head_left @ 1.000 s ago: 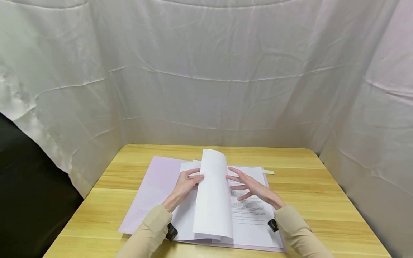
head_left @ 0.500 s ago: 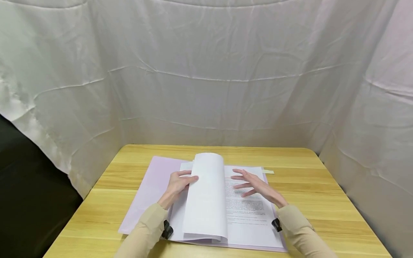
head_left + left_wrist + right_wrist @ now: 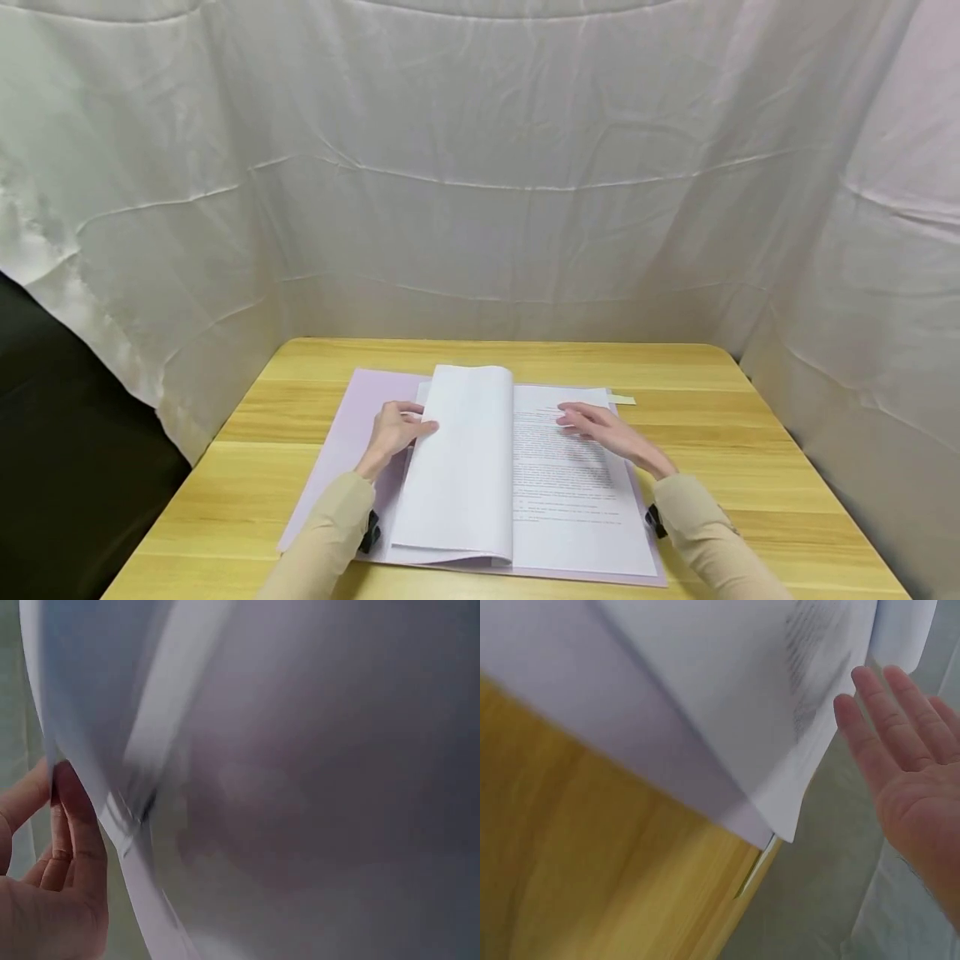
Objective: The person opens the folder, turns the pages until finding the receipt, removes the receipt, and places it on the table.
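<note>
A lavender folder (image 3: 341,437) lies spread open on the table with white paper inside it. My left hand (image 3: 390,435) pinches the left edge of a turned white sheet (image 3: 465,467) between thumb and fingers, which also shows in the left wrist view. That sheet bows upward and folds over toward the left, its upper face blank. On the right lies a printed page (image 3: 570,537) with lines of small text. Over its upper part my right hand (image 3: 611,435) hovers with fingers extended, holding nothing; the right wrist view shows its bare palm (image 3: 922,795).
The wooden table (image 3: 750,500) carries the folder near its front edge. A pale tab (image 3: 622,400) sticks out past the folder's upper right edge. Grey-white curtain (image 3: 525,208) surrounds the table at the back and sides, and dark material (image 3: 67,450) shows at left.
My left hand has drawn the turned sheet leftward and lower, uncovering more of the printed page. My right hand has shifted slightly right, its spread fingers coming closer together.
</note>
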`<act>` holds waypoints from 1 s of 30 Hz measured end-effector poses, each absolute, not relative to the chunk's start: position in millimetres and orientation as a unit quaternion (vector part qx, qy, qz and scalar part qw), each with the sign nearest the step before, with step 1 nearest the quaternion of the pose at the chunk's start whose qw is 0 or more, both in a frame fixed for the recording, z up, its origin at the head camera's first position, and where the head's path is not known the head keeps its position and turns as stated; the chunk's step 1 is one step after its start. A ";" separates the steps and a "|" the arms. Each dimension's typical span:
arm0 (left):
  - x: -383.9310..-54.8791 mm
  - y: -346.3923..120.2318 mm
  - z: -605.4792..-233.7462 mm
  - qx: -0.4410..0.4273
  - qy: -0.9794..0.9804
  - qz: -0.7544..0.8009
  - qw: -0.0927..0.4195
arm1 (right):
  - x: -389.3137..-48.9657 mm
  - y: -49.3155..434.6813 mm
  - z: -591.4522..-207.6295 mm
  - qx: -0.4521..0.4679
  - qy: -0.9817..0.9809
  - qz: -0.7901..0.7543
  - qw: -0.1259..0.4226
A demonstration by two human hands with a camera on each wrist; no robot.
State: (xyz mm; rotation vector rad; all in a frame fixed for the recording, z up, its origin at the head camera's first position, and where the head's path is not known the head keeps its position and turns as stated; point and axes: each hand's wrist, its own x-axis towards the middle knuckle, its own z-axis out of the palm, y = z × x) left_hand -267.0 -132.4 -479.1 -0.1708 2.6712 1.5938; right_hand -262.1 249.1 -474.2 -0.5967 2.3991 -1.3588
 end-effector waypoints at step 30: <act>-266.3 -142.1 -495.4 0.017 0.934 0.356 -0.014 | -263.8 258.2 -485.4 -0.185 0.880 -0.406 0.165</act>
